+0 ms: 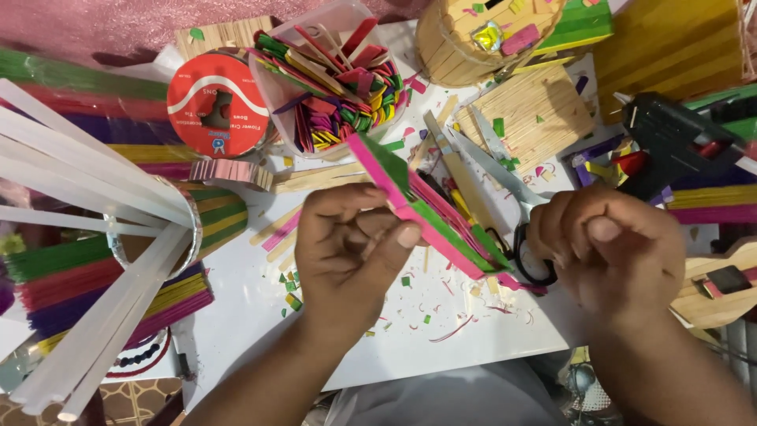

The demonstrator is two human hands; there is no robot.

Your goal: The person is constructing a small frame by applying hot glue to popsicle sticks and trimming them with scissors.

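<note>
Left hand (347, 244): near centre, thumb and fingers pinching a stack of pink and green craft sticks (430, 213), held tilted on edge above the counter (441, 347).
Right hand (611, 248): near right, fingers curled tightly in, gripping the black handles of scissors (505, 189); the blades point far-left behind the stack.
Counter: white sheet, scattered with small coloured offcuts beneath both hands.
Near left: pale glue sticks (87, 260) fanned out from a can, over bundles of coloured sticks.
Middle right: black glue gun (670, 142), just beyond the right hand.
Middle far: flat panel of plain wooden sticks (528, 118).
Far centre: clear tub of cut coloured pieces (335, 87).
Far left: red ribbon spool (217, 106), touching the tub.
Far right: round wooden-stick container (481, 35).
</note>
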